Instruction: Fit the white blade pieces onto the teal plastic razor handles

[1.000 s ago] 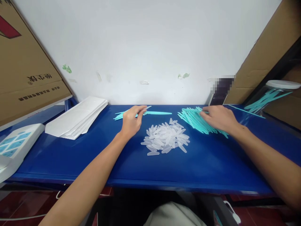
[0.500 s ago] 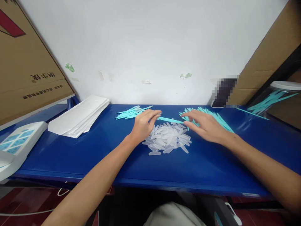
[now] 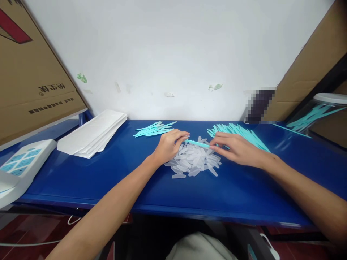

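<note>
My left hand (image 3: 168, 146) and my right hand (image 3: 235, 150) are both over a heap of small clear plastic caps (image 3: 193, 160) on the blue table (image 3: 108, 173). Between them a single turquoise stick (image 3: 197, 143) lies level just above the heap. My right hand's fingertips pinch its right end. My left hand's fingers are curled by its left end; whether they grip it or something else I cannot tell. A pile of turquoise sticks (image 3: 241, 133) lies behind my right hand. A smaller bunch of turquoise sticks (image 3: 153, 129) lies behind my left hand.
A stack of white flat sleeves (image 3: 93, 133) lies at the left. A white device with blue squares (image 3: 18, 164) sits at the far left edge. Cardboard boxes (image 3: 32, 72) lean at both sides. A clear jar with turquoise sticks (image 3: 314, 112) stands at the far right.
My left hand came from the back bunch to the caps heap. My right hand left the stick pile carrying one stick and moved left to meet the left hand.
</note>
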`<state>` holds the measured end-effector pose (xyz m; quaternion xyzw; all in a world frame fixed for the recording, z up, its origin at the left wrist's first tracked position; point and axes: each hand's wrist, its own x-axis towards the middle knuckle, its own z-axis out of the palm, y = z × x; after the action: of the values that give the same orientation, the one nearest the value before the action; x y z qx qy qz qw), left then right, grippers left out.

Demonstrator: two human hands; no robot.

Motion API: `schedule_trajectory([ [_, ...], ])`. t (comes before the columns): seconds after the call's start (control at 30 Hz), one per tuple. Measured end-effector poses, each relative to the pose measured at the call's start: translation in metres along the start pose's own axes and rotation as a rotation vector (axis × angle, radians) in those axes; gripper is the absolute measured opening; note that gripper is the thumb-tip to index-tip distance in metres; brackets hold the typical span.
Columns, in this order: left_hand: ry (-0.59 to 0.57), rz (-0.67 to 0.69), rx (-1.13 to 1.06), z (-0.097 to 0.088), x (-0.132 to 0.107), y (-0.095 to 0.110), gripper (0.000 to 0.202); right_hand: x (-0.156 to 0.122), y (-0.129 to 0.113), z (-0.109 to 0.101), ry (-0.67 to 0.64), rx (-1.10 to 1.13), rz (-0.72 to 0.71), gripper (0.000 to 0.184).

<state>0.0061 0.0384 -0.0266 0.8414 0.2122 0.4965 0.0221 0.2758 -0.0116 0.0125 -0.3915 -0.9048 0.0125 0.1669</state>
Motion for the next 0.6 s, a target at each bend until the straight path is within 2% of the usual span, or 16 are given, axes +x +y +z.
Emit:
schedule_trajectory([
  [0.17, -0.099, -0.007, -0.020, 0.001, -0.001, 0.000, 0.019, -0.003, 0.007, -0.012, -0.103, 0.047, 0.027, 0.034],
  [0.27, -0.046, -0.084, 0.014, -0.007, -0.002, -0.005, 0.019, -0.008, 0.019, -0.018, -0.139, 0.017, 0.076, 0.034],
  [0.33, -0.008, -0.151, 0.053, -0.014, -0.003, -0.011, 0.018, -0.011, 0.029, -0.021, -0.109, -0.077, 0.183, 0.030],
  [0.4, -0.034, -0.189, 0.070, -0.018, -0.005, -0.014, 0.017, -0.012, 0.039, -0.022, -0.049, -0.218, 0.336, 0.023],
  [0.5, -0.163, -0.185, 0.048, -0.017, -0.006, -0.013, 0.022, -0.012, 0.048, -0.021, -0.017, -0.389, 0.538, 0.020],
  [0.6, -0.286, -0.172, 0.037, -0.013, -0.007, -0.008, 0.026, -0.013, 0.050, -0.020, -0.062, -0.484, 0.670, 0.025],
])
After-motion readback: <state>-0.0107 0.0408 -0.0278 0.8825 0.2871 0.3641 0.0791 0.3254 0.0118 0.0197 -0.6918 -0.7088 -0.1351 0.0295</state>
